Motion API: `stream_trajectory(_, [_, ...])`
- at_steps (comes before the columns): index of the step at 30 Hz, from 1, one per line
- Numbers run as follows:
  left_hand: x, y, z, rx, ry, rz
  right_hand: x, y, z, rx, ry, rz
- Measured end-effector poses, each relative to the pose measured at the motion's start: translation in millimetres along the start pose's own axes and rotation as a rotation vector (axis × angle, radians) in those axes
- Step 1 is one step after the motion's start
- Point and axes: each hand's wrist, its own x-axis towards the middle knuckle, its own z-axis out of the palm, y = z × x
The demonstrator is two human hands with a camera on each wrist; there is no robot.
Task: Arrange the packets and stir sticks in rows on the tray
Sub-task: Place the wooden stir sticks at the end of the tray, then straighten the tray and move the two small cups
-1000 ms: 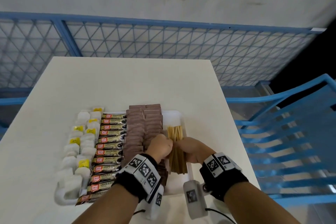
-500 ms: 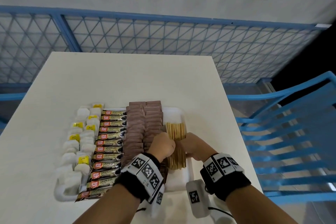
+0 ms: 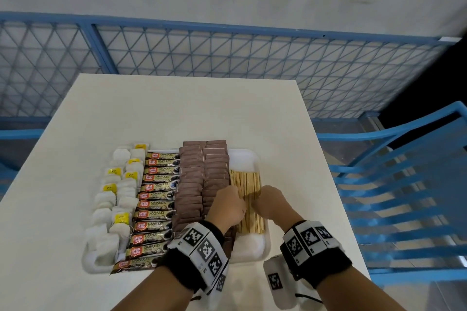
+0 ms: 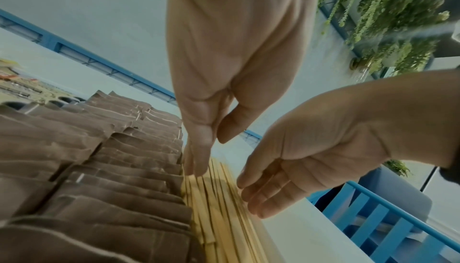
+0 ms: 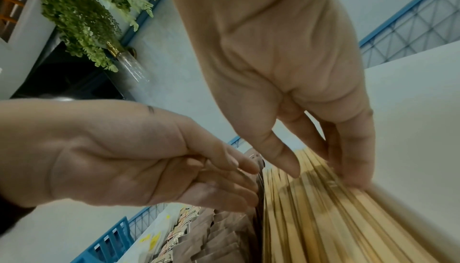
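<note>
Since a second ago the sticks (image 3: 247,199) have fanned flatter and both my hands have slid up them. My left hand (image 3: 227,206) and right hand (image 3: 271,203) each have a released grip, straight fingers pressing the sticks' two sides. They lie along the tray's (image 3: 255,247) right edge beside the brown packets (image 3: 202,184), near the bench's (image 3: 177,108) front. Thin, pale wood; light, stiff and slippery, so I'd judge squeezing the sides best.
</note>
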Motion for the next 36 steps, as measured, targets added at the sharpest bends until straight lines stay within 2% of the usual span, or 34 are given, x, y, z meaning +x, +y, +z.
stream_trajectory(2, [-9.6, -2.6, -2.5, -0.024, 0.052, 0.047, -4.1, 3.5, -0.1, 0.092, 0.052, -0.004])
stream_trajectory(6, [-33.2, -23.5, -15.2, -0.044, 0.198, 0.165, -8.5, 14.7, 6.5, 0.11, 0.156, -0.004])
stream_trajectory(10, [-63.2, -68.1, -36.5, -0.025, 0.402, 0.212, -21.2, 28.3, 20.5, 0.171, 0.165, 0.026])
stream_trajectory(12, [-75.9, -102.1, -47.0, -0.045, 0.502, 0.168, -30.6, 33.7, 28.9, 0.161, 0.157, 0.036])
stream_trajectory(16, [-103.2, -164.1, -67.5, -0.066, 0.605, -0.089, -50.4, 39.0, 42.4, 0.152, 0.092, 0.026])
stream_trajectory(19, [-125.7, -188.9, -78.7, -0.081, 0.578, -0.279, -65.7, 38.6, 45.4, 0.101, 0.034, 0.015])
stream_trajectory(22, [-135.3, -214.6, -80.4, 0.052, 0.553, -0.287, -75.8, 37.7, 50.3, 0.006, 0.005, 0.007])
stream_trajectory(23, [-135.3, -223.9, -80.2, 0.067, 0.531, -0.328, -76.3, 38.4, 54.0, -0.016, -0.001, -0.007])
stream_trajectory(25, [-134.9, -230.5, -84.7, 0.096, 0.442, -0.356, -72.3, 42.3, 64.0, -0.019, 0.016, -0.002])
stream_trajectory(30, [-124.2, -249.4, -89.6, 0.137, 0.267, -0.214, -52.5, 55.9, 83.7, -0.166, 0.091, -0.044])
stream_trajectory(35, [-114.0, -272.5, -90.6, 0.086, 0.307, -0.114, -50.4, 54.4, 86.3, -0.218, 0.134, -0.025])
stream_trajectory(36, [-115.1, -272.5, -92.1, 0.056, 0.267, -0.096, -51.9, 53.2, 85.2, -0.211, 0.143, -0.024])
